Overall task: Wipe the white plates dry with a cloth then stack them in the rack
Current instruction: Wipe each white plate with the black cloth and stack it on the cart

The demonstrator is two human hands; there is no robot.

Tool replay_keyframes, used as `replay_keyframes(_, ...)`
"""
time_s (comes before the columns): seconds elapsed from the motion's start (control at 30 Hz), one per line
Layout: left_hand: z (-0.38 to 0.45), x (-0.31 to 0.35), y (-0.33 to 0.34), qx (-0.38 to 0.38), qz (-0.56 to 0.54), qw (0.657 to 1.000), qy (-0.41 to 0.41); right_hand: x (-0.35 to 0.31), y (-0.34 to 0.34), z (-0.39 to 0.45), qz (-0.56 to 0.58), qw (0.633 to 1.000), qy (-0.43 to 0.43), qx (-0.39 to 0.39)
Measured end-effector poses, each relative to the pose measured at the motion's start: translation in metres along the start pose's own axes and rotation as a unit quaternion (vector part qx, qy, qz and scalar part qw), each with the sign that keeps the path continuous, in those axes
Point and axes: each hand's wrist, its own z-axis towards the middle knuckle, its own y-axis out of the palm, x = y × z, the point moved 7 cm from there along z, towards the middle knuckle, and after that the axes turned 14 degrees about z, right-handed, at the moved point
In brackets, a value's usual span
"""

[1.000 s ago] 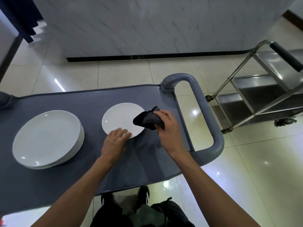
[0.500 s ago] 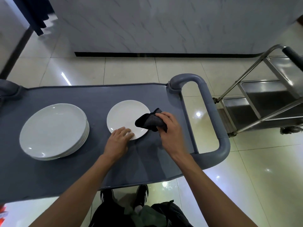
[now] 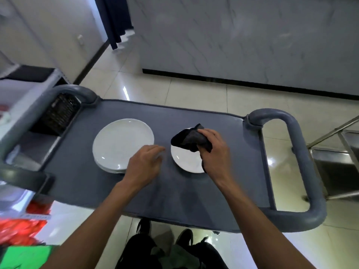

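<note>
Wiping is the step in hand: the right hand (image 3: 213,150) bunches the dark cloth (image 3: 189,139) in a curled grip and presses it on the far part of the single white plate (image 3: 187,161), which lies flat on the grey cart surface (image 3: 194,191). Left of that plate, just beside its rim, the left hand (image 3: 144,165) hovers with fingers loosely bent, holding nothing; it's blurred, so whether it touches the cart I cannot tell. Further left of the plate sits the stack of white plates (image 3: 122,144), apart from it. Beyond the stack, at the cart's end, a dark slotted basket (image 3: 60,113) shows, possibly the rack. Judging from here, the next move calls for the left hand to steady or lift the plate once the cloth has covered its face
</note>
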Motion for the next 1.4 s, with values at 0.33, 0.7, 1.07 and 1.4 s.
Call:
replay_keyframes(0.33, 0.009, -0.178, -0.044, 0.003, 0.044, 0.973, -0.226, -0.063, 0.107, 0.016, 0.031, 0.996, -0.054, -0.062)
replay_keyframes(0.7, 0.019, -0.234, -0.03, -0.114, -0.011, 0.961, -0.251, -0.091, 0.199, 0.024, 0.006, 0.997, -0.015, -0.07)
replay_keyframes(1.07, 0.025, -0.244, -0.029, -0.097, -0.059, 0.96, -0.257, -0.068, 0.253, 0.008, -0.092, 0.99, 0.03, -0.103)
replay_keyframes(1.4, 0.038, -0.253, -0.025, -0.125, -0.179, 0.93, -0.296, -0.055, 0.267, -0.015, -0.203, 0.967, 0.005, -0.151)
